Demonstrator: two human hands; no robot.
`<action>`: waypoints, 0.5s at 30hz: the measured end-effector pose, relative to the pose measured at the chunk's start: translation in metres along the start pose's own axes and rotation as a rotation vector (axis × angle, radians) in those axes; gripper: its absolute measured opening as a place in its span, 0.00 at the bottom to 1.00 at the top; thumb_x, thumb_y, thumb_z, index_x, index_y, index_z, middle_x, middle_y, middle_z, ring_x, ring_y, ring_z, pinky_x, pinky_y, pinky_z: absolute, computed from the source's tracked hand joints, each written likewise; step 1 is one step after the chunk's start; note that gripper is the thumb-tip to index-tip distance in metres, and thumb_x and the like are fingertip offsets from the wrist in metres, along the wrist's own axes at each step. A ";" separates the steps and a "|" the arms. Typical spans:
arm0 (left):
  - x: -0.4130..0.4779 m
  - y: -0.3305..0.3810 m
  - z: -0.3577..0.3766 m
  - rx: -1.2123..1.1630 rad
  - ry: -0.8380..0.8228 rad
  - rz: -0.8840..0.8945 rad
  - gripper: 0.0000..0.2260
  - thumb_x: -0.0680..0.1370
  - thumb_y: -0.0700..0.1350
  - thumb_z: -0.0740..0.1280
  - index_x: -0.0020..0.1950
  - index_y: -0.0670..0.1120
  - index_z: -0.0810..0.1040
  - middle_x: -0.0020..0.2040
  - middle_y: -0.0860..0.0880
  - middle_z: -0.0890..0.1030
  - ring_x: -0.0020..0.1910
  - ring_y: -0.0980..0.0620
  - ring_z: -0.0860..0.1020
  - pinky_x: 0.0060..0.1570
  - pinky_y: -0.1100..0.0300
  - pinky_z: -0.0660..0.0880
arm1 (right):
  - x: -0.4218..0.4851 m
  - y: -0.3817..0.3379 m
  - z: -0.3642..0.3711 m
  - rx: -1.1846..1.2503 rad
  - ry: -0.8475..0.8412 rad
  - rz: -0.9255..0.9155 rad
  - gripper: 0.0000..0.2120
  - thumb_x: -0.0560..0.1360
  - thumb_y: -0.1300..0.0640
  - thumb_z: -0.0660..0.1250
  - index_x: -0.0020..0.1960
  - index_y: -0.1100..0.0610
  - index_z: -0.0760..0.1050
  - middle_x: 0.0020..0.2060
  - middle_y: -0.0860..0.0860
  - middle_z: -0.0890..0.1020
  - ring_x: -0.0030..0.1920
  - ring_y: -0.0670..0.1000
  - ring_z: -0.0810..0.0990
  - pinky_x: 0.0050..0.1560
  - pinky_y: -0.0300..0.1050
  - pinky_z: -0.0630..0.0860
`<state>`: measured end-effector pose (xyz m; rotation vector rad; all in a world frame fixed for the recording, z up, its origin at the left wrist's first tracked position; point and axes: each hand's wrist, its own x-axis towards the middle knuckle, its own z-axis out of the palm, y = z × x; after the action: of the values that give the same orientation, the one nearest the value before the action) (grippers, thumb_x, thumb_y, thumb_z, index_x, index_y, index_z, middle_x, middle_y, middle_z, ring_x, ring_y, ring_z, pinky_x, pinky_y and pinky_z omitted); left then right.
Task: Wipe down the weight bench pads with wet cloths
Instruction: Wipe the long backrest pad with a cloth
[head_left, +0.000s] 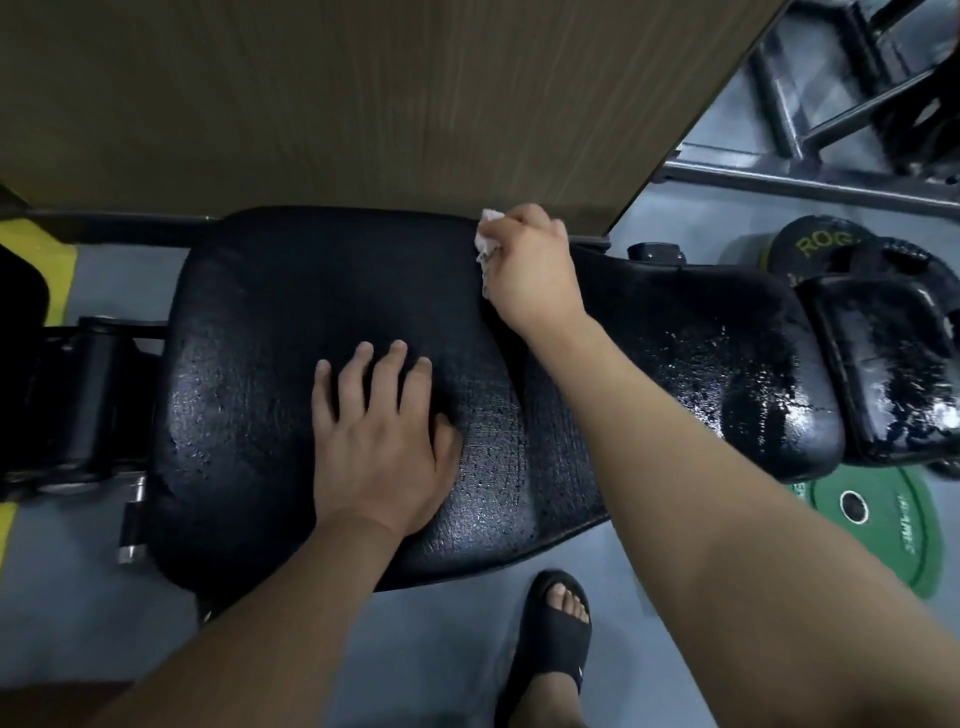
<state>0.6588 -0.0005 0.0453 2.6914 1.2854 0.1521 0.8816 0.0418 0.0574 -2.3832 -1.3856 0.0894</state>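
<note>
- Your left hand (382, 447) lies flat on the wide seat pad (270, 374), fingers straight and spread, holding nothing.
- Your right hand (532, 270) is clenched around a white cloth (487, 244), bunched so that only a crumpled bit shows past the knuckles; it presses at the far edge of the bench, where the seat pad meets the long back pad (717, 364).
- The seat pad has a dull, beaded sheen, and the back pad glistens with wet streaks towards its right end.
- A smaller black pad (883, 374) sits just beyond the back pad's right end, also shiny with wet patches.
- A brown wood-grain panel (363, 104) stands just behind the bench.
- A green weight plate (878, 525) lies on the grey floor (78, 597) beside the back pad, partly under it.
- Your foot in a black slide sandal (550, 654) stands on the floor just in front of the bench.
</note>
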 end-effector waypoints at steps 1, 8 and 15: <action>0.000 0.000 0.000 0.002 -0.003 -0.004 0.26 0.77 0.55 0.58 0.72 0.47 0.72 0.75 0.46 0.70 0.77 0.40 0.63 0.76 0.34 0.53 | 0.006 -0.003 -0.003 -0.009 -0.033 -0.033 0.15 0.79 0.65 0.61 0.60 0.57 0.83 0.61 0.54 0.78 0.55 0.58 0.72 0.52 0.38 0.62; -0.004 -0.002 0.002 -0.009 0.016 -0.004 0.25 0.77 0.54 0.58 0.71 0.45 0.74 0.74 0.44 0.71 0.76 0.38 0.64 0.76 0.34 0.55 | 0.006 0.063 -0.037 -0.181 -0.070 0.140 0.15 0.78 0.64 0.62 0.59 0.56 0.82 0.57 0.57 0.83 0.59 0.62 0.77 0.57 0.47 0.65; 0.001 -0.002 -0.002 -0.010 0.003 -0.011 0.25 0.77 0.55 0.58 0.71 0.46 0.73 0.74 0.45 0.71 0.76 0.39 0.64 0.76 0.34 0.54 | 0.012 -0.005 -0.016 -0.048 -0.148 -0.042 0.13 0.74 0.51 0.62 0.44 0.56 0.83 0.51 0.55 0.82 0.54 0.57 0.78 0.52 0.40 0.58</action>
<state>0.6577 0.0011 0.0465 2.6763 1.2973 0.1605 0.8874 0.0493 0.0751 -2.4274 -1.5205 0.2277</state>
